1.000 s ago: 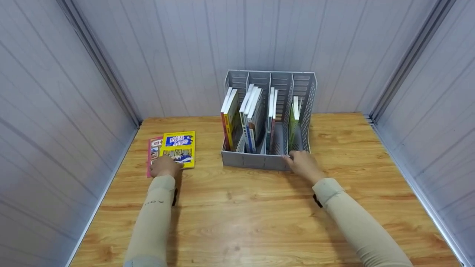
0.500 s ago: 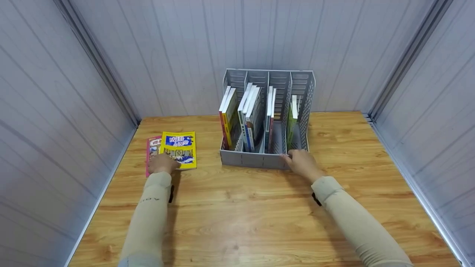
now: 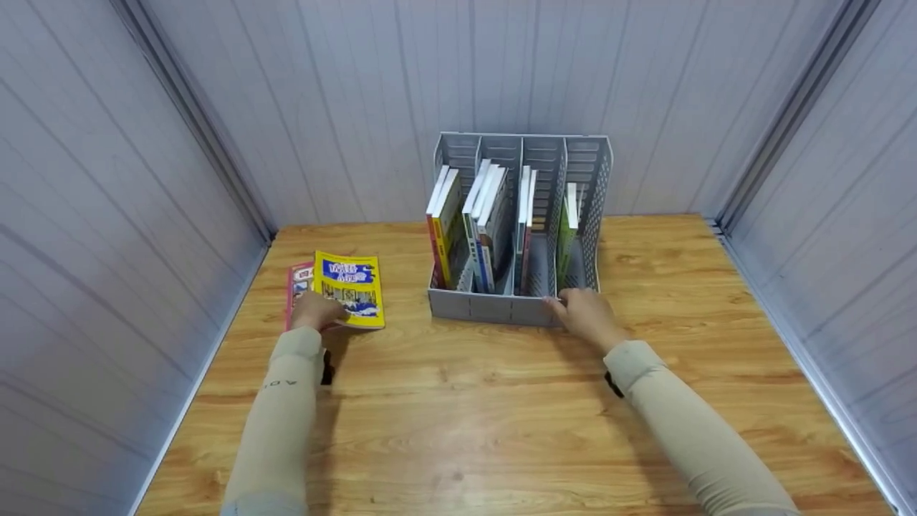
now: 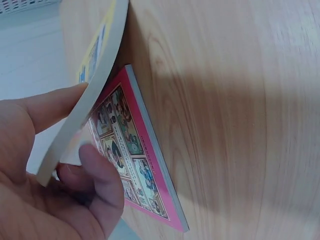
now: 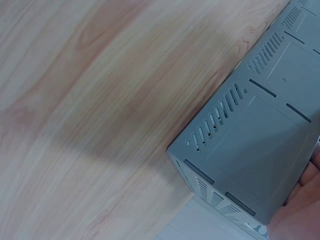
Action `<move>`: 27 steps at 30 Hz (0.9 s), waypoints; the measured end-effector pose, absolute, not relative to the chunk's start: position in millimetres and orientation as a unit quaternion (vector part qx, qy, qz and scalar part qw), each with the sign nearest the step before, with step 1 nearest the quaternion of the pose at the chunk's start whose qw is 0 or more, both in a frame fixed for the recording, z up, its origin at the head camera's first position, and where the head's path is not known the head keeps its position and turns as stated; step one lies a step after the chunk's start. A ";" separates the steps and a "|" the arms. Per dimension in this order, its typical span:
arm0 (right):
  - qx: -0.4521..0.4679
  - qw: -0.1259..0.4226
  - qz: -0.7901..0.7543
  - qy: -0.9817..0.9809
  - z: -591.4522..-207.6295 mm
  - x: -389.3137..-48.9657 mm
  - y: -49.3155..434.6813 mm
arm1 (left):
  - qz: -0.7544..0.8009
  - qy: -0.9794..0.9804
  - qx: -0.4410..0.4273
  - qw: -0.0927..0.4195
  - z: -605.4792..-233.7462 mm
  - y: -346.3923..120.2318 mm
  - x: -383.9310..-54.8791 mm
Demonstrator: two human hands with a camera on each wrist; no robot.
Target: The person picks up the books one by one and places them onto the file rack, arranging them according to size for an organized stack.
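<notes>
My left hand (image 3: 315,311) pinches the near left corner of a yellow book (image 3: 349,290), thumb on the cover and fingers beneath. That side of the book bends up in the left wrist view. Partly under it, a pink book (image 4: 142,155) lies flat on the table. To the right stands a grey desk file organizer (image 3: 487,309) with upright books in its compartments. My right hand (image 3: 589,315) grips the organizer's front rim near its right end, thumb on the outer face. In the right wrist view only part of that hand (image 5: 300,207) shows at the edge.
Pairs of books (image 3: 443,229) and a thicker group (image 3: 487,229) stand in the left compartments. A green book (image 3: 567,233) leans in the rightmost one. Pale panel walls (image 3: 358,107) enclose the wooden table (image 3: 458,416) at the back and sides.
My left hand has taken hold of the yellow book's corner and lifted it slightly, shifting the book a little right and tilting it. My right hand stays on the organizer's rim.
</notes>
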State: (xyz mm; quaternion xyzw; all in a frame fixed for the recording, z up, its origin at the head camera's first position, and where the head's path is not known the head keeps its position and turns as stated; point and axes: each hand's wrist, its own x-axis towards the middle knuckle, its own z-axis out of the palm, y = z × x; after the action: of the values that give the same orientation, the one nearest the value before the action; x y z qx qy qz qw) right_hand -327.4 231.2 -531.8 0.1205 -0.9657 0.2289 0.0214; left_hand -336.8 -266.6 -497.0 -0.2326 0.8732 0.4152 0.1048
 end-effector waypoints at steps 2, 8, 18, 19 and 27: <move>0.120 0.021 0.230 -0.965 -531.3 -326.7 231.3 | 0.426 0.870 -0.226 0.105 -497.9 -267.1 -338.0; 0.120 0.019 0.239 -0.963 -529.9 -324.8 231.3 | 0.472 0.855 -0.199 0.081 -500.1 -265.6 -338.4; 0.132 0.045 0.223 -0.965 -533.5 -327.9 230.9 | 0.503 0.853 -0.135 0.017 -497.3 -253.7 -339.4; 0.132 0.045 0.225 -0.964 -533.7 -328.0 230.8 | 0.509 0.851 -0.128 0.012 -495.8 -251.0 -338.3; 0.126 0.036 0.248 -0.960 -534.1 -327.8 232.7 | 0.516 0.850 -0.096 -0.037 -496.0 -231.1 -334.9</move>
State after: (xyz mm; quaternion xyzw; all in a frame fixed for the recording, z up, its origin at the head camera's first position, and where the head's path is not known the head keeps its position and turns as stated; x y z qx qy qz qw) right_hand -327.8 232.7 -534.1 0.1261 -0.9598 0.2480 0.0362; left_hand -334.9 -231.1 -496.0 -0.0960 0.8503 0.5161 -0.0374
